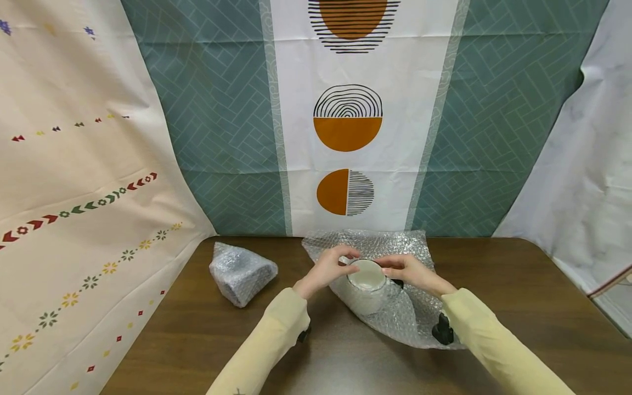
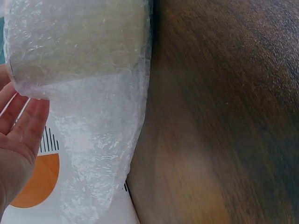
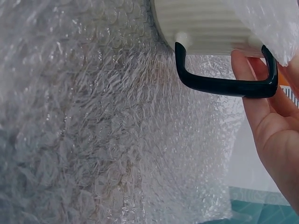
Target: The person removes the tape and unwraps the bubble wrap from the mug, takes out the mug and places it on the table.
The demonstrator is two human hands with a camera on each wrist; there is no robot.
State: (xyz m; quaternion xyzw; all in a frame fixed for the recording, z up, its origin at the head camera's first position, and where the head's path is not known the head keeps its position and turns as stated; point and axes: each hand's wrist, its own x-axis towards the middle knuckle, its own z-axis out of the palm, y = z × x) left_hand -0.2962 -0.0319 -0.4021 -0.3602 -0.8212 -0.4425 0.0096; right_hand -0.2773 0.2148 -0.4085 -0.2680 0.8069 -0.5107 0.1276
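Observation:
A cream mug (image 1: 367, 276) with a dark rim stands upright on a sheet of bubble wrap (image 1: 390, 241), part of which covers its near and left sides. My left hand (image 1: 328, 270) is at the mug's left rim, its thumb and fingers holding the edge of the wrap there. In the left wrist view, the left fingers (image 2: 29, 114) meet the wrap's edge by the rim. My right hand (image 1: 407, 271) holds the right rim. From the right wrist, the right fingers (image 3: 250, 81) touch the ribbed mug behind its black handle (image 3: 219, 87).
A bundle in bubble wrap (image 1: 242, 272) lies on the brown wooden table (image 1: 187, 340), left of the hands. Patterned cloth (image 1: 222, 109) hangs behind the table, and a cream cloth (image 1: 74, 219) along its left side.

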